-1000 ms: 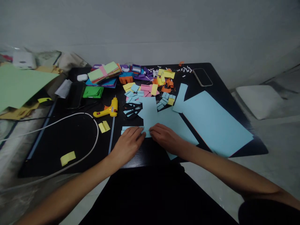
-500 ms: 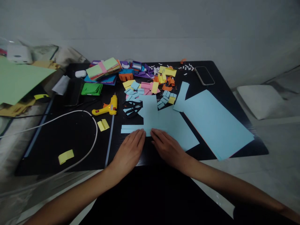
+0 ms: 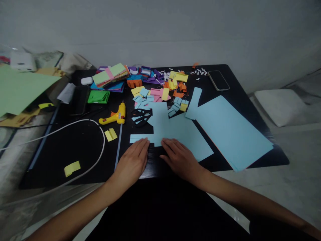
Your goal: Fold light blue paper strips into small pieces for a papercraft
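A long light-blue paper strip (image 3: 139,136) lies crosswise near the table's front, with a crease line along it. My left hand (image 3: 132,160) rests on its lower edge, fingers stretched out and nearly together. My right hand (image 3: 181,156) lies flat over the right part, its fingers hiding that end. Between the two hands is the lower end of an upright light-blue paper piece (image 3: 160,117). A larger light-blue sheet (image 3: 190,135) spreads beneath and to the right. Black-handled scissors (image 3: 141,117) lie left of the upright piece.
A yellow glue gun (image 3: 115,116), yellow paper pieces (image 3: 110,134) and a white cable (image 3: 103,144) are on the left. Behind lie small folded blue pieces (image 3: 176,106) and a paper bundle (image 3: 111,74). Light-blue sheets (image 3: 233,130) and a phone (image 3: 218,80) are on the right.
My left hand has slid left along the strip, widening the gap between the hands. My right hand stays in nearly the same place.
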Action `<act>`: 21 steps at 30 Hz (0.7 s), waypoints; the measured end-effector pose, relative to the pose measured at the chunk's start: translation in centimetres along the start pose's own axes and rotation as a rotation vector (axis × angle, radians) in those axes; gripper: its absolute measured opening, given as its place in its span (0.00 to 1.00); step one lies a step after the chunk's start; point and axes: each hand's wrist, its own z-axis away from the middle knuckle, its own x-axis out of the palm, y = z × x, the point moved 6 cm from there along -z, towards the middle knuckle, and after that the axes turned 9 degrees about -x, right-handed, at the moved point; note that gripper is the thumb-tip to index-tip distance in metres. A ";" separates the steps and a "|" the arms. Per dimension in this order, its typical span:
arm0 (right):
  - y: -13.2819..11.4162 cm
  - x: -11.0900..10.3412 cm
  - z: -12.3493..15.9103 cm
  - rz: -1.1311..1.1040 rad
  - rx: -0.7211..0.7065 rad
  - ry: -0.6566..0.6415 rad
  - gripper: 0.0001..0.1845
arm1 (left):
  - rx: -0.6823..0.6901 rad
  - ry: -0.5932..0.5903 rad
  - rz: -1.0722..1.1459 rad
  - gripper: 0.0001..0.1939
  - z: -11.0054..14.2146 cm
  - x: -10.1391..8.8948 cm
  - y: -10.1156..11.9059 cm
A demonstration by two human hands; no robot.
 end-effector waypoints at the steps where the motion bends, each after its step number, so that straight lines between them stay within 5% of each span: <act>1: 0.0 0.0 -0.1 0.002 -0.002 -0.004 0.24 | -0.012 0.010 0.000 0.21 0.1 -0.2 -0.3; 14: -1.5 0.5 -2.1 0.092 0.168 -0.060 0.33 | -0.125 0.041 -0.023 0.21 1.2 -0.6 -1.7; 21: 0.1 -0.5 0.2 0.140 0.236 -0.026 0.29 | -0.120 0.037 -0.063 0.21 1.3 -0.6 -1.6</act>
